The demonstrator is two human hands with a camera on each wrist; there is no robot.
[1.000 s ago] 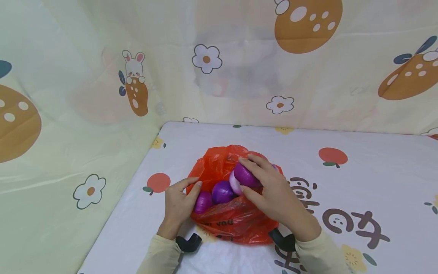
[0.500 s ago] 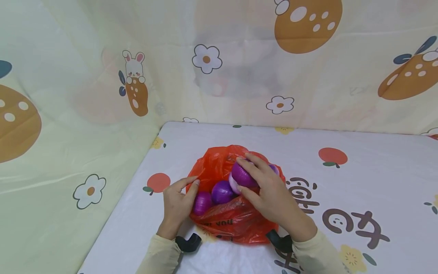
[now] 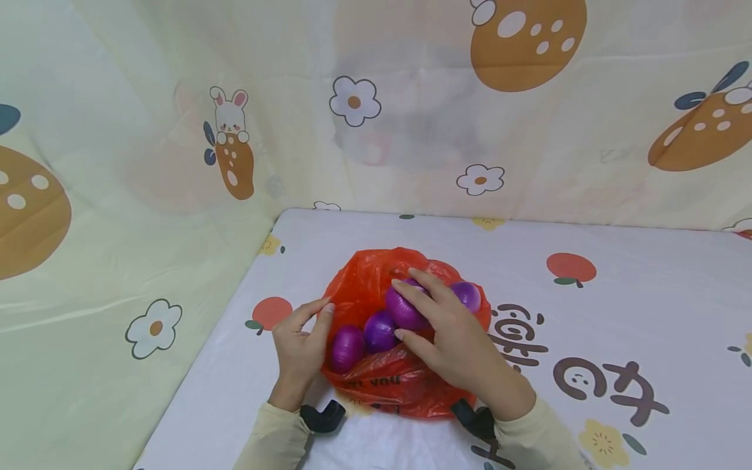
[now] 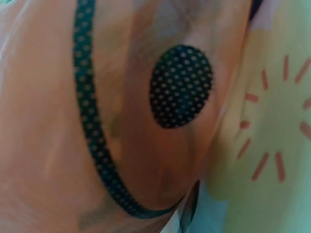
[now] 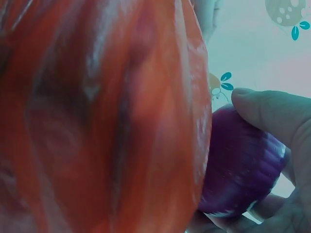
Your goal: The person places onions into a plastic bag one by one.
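Note:
A red plastic bag [image 3: 361, 284] lies open on the white printed tablecloth [image 3: 617, 294]. My right hand [image 3: 401, 309] grips a purple onion [image 3: 407, 314] over the bag's mouth, fingers on top and thumb below. Two more purple onions [image 3: 346, 348] [image 3: 380, 331] lie inside to its left, and another [image 3: 468, 295] shows behind my right hand. My left hand [image 3: 320, 312] holds the bag's left rim. The right wrist view shows the bag [image 5: 97, 121] close up with the held onion [image 5: 238, 170] under my fingers [image 5: 272, 109]. The left wrist view is filled by the bag's printed plastic [image 4: 121, 121].
A cartoon-print curtain [image 3: 235, 130] walls off the back and left side of the table. The cloth's left edge [image 3: 194, 365] runs close to my left hand. Bare tablecloth spreads to the right of the bag.
My right hand has carried its onion left and lower into the bag, uncovering an onion behind it. My left hand has slid slightly left along the rim.

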